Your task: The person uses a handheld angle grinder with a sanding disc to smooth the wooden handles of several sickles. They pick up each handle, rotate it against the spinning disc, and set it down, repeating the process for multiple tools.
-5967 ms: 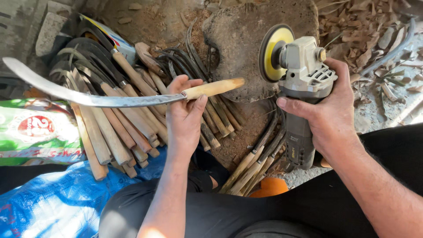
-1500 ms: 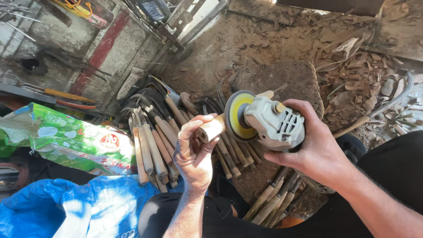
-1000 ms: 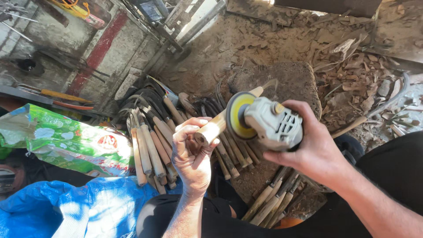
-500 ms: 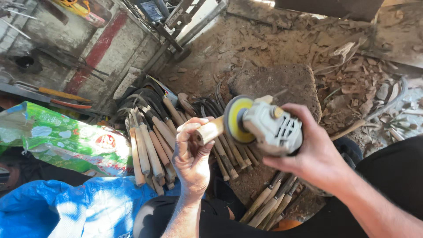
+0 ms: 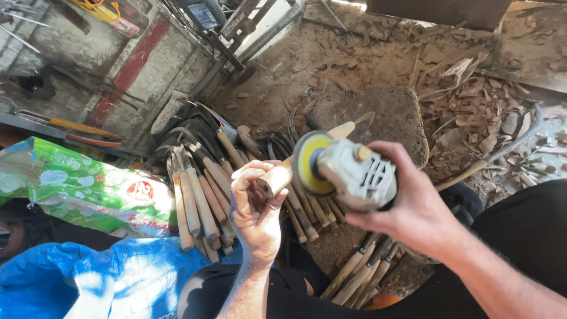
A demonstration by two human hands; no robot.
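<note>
A view from above looks down at a person's two bare hands working over a dirt floor [image 5: 354, 53] strewn with wood chips.

The left hand [image 5: 255, 215], at the centre of the frame, is closed around a pale wooden handle [image 5: 277, 179], fingers wrapped over its thick rounded end. The handle runs up and to the right, passing behind the grinder's disc and reappearing beyond it, where a thin metal tip shows against a rough stone block [image 5: 384, 115].

The right hand [image 5: 413, 212], right of centre, is clasped around the grey body of an angle grinder [image 5: 354, 177]. The grinder's round yellow sanding disc [image 5: 307, 163] faces left and sits against the wooden handle, just beside the left hand's fingertips.

Below and to the left of the hands lies a pile of sickles [image 5: 201, 177] with dark curved blades and light wooden handles, fanned out on the ground. More wooden handles [image 5: 360, 274] lie at the lower centre, beneath the right wrist.

At the left edge sits a green printed plastic bag [image 5: 77, 189], and under it, in the lower left corner, a blue tarp [image 5: 88, 283]. The person's dark trousers fill the bottom of the frame. A concrete wall with a red stripe [image 5: 127, 74] runs across the upper left.
</note>
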